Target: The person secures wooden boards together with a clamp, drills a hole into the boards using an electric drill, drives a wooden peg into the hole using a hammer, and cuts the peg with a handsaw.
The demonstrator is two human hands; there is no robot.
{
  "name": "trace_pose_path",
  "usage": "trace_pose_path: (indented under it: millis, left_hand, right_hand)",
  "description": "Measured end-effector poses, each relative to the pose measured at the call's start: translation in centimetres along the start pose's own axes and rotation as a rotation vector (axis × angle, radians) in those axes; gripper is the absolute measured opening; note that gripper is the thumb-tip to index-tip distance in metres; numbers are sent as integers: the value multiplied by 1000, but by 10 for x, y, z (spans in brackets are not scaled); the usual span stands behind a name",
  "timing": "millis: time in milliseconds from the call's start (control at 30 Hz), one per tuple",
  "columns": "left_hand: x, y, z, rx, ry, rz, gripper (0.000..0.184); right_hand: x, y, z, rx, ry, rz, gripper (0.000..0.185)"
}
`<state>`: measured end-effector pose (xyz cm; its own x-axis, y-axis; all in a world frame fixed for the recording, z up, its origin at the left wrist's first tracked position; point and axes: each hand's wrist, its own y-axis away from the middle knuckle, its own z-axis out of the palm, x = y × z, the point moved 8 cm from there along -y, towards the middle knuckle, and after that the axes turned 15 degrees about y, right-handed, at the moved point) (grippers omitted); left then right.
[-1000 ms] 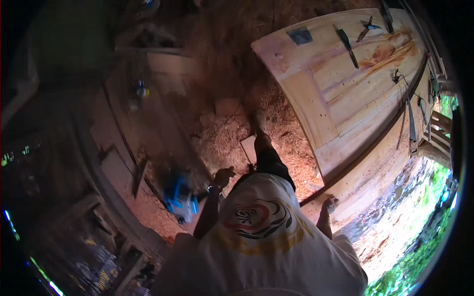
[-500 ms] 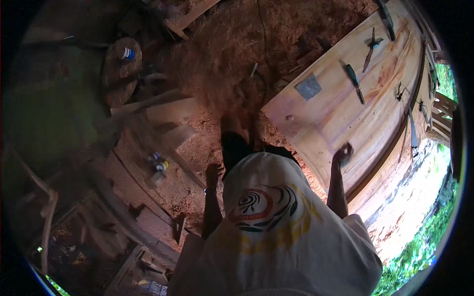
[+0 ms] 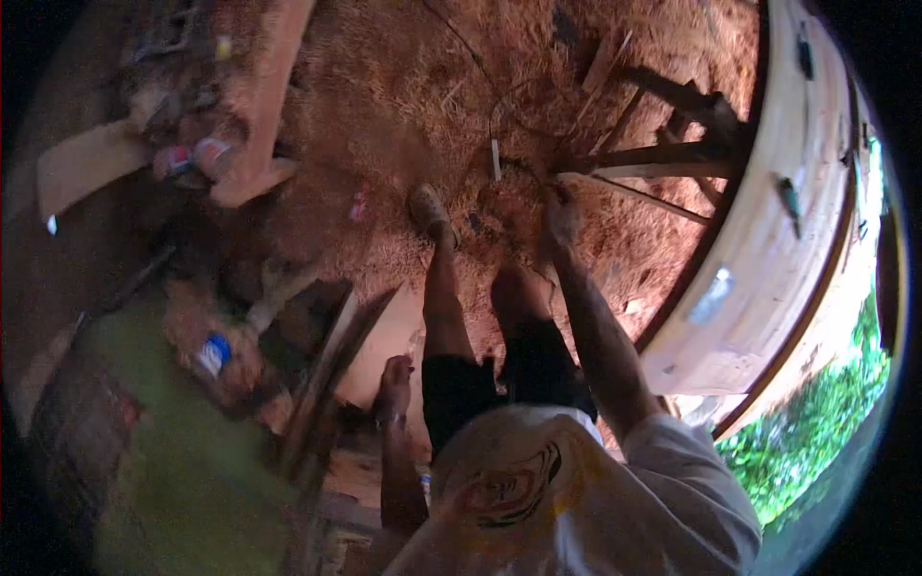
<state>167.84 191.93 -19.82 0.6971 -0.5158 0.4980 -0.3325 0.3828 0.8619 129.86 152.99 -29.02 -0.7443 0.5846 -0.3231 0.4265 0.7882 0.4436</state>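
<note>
My left hand hangs low at my side with its fingers curled in, and nothing shows in it. A pale wooden board stands just beside it. My right hand reaches forward over the ground, blurred by motion, so its fingers cannot be read. Near that hand are a thin white stick-like piece and a dark cord on the shavings. To the right, the wooden tabletop carries a dark-green handled tool and a grey square sheet.
Reddish shavings cover the ground around my feet. Wooden legs and braces stick out from under the tabletop. A long plank lies at upper left, and a blue-and-white can stands at left on wood.
My view has swung to the right of the scene's left side, and my body has stepped forward. My right hand has left the tabletop and now extends over the ground.
</note>
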Motion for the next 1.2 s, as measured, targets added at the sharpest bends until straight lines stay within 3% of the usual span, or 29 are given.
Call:
trace_pose_path:
  millis: [67, 100, 133, 233, 300, 367, 467, 500, 567, 600, 733, 800, 900, 967, 1033, 1100, 1133, 1200]
  left_hand:
    - [61, -31, 13, 35, -7, 44, 18]
    - [98, -32, 26, 137, -242, 64, 21]
    - [113, -48, 36, 100, -277, 72, 22]
    - [96, -121, 30, 93, -408, -78, 26]
    - [84, -169, 29, 108, -734, 78, 30]
    - [78, -216, 47, -120, -493, 117, 31]
    - [76, -253, 56, -94, -804, 101, 32]
    - [85, -254, 64, -82, -906, 114, 32]
    - [94, -231, 107, -45, -828, 39, 29]
    - [95, -216, 130, -35, -785, 2, 28]
    - [94, -178, 228, -359, -919, 159, 27]
    - [100, -155, 285, -452, -843, 223, 31]
    - [91, -157, 293, -553, -1545, 430, 47]
    - [122, -126, 335, -507, -1339, 357, 61]
    - [165, -46, 380, -517, -1399, 329, 64]
    - [150, -60, 371, -639, -1602, 287, 63]
    - [143, -66, 366, -708, -1696, 271, 63]
    - [156, -45, 387, -891, -1780, 563, 63]
  right_hand:
    - [28, -61, 108, -71, 254, 69, 18]
    - [52, -86, 161, -95, 318, 13, 22]
    - [83, -107, 210, -127, 384, -41, 26]
    - [154, -168, 336, -207, 556, -232, 43]
    - [151, -185, 384, -167, 691, -422, 44]
    - [118, -207, 403, -101, 817, -629, 46]
    - [101, -201, 404, -15, 916, -721, 38]
    - [92, -194, 394, 21, 928, -716, 34]
    - [103, -171, 382, -267, 833, -572, 29]
    - [95, -159, 360, -294, 800, -536, 30]
    - [19, -51, 217, -231, 624, -574, 35]
    - [-28, 18, 133, -183, 554, -620, 39]
    - [-84, 120, 34, -91, 523, -705, 46]
    - [-112, 164, -13, -61, 556, -772, 51]
    - [-123, 198, -33, -186, 388, -810, 57]
    - [-142, 209, -103, 160, 296, -828, 28]
    - [-141, 213, -123, 185, 281, -814, 28]
    - [-149, 221, -167, 222, 242, -782, 30]
